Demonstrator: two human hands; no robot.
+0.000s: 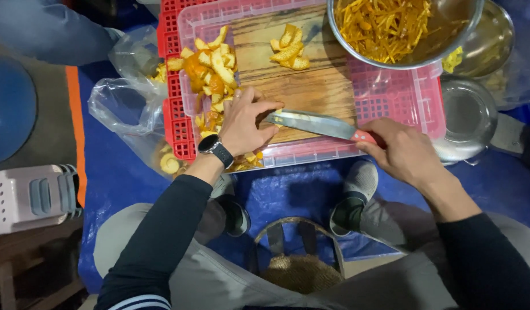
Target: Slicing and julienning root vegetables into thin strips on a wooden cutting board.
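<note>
My left hand (245,121) presses down on the near left part of the wooden cutting board (311,86), fingers curled over a small piece of orange peel so it stays put under the blade; the piece itself is mostly hidden beneath them. My right hand (404,152) is closed around the red handle of the knife (316,124), whose broad blade lies nearly level along the board's near edge, tip pointing at my left fingers. Just beyond my left hand, at the board's left edge, sits a heap of uncut peel pieces (210,69), within easy reach. A smaller pile of peel (289,49) rests toward the far middle. The metal bowl of thin peel strips (391,26) overlaps the far right corner, close enough to receive cut strips. The board rests on a pale plastic crate (402,97).
</note>
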